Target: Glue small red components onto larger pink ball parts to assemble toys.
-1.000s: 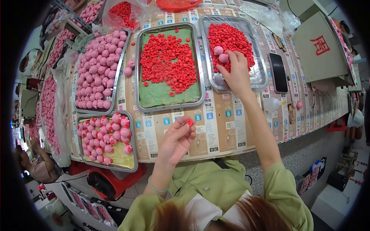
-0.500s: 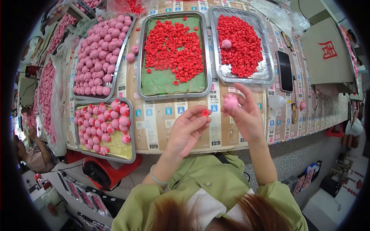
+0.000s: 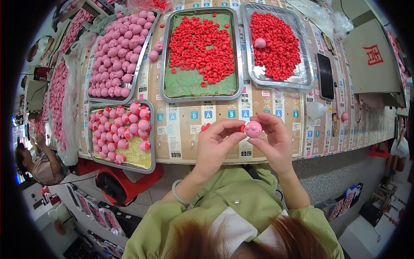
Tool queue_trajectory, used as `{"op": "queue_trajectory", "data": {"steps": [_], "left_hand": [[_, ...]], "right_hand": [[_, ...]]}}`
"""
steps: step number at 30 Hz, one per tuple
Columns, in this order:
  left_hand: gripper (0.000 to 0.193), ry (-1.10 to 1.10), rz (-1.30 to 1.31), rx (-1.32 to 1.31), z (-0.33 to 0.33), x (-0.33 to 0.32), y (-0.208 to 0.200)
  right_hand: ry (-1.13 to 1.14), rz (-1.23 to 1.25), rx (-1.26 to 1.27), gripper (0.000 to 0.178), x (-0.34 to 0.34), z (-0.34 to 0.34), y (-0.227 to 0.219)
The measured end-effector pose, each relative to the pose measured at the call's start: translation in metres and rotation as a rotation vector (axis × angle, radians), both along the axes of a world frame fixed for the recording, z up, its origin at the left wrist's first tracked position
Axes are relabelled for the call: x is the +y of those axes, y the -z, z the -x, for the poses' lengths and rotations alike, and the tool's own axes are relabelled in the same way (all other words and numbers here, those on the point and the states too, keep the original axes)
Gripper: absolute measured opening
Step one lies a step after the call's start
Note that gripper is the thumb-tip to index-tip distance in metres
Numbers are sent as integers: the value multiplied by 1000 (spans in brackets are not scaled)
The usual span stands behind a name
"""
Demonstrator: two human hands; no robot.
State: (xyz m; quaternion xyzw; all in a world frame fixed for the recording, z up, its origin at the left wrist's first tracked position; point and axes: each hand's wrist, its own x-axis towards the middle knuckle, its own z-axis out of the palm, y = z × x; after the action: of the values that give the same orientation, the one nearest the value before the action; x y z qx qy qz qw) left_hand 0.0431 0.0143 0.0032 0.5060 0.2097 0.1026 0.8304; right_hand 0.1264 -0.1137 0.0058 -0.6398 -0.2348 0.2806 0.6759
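My left hand [image 3: 219, 146] pinches a small red cup-shaped piece [image 3: 243, 128] between thumb and forefinger. My right hand [image 3: 277, 144] grips a round pink figure [image 3: 253, 129] with little raised features. The red piece touches the figure's left side, just over the table's front edge. A few more red pieces [image 3: 205, 127] show behind my left fingers; whether they lie on the table or in that hand I cannot tell. At the left front, a tray [image 3: 153, 144] lined with yellow bears pink figures with red pieces attached.
A tray [image 3: 162, 82] with green lining holds loose red pieces, as does a plastic-lined tray [image 3: 280, 84] to its right. Plain pink figures [image 3: 116, 56] fill a tray at far left. A phone [image 3: 324, 77], a white squeeze bottle [image 3: 316, 109] and a grey box [image 3: 368, 60] are at right.
My hands have come together, and the red piece now meets the pink figure. Before, they were apart, with the figure held higher on the right. The view has shifted slightly.
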Motion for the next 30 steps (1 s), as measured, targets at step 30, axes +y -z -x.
{"op": "queue_trajectory", "data": {"steps": [30], "left_hand": [[39, 326, 799, -115, 3, -9, 1]], "right_hand": [[30, 117, -462, 45, -4, 5, -10]]}}
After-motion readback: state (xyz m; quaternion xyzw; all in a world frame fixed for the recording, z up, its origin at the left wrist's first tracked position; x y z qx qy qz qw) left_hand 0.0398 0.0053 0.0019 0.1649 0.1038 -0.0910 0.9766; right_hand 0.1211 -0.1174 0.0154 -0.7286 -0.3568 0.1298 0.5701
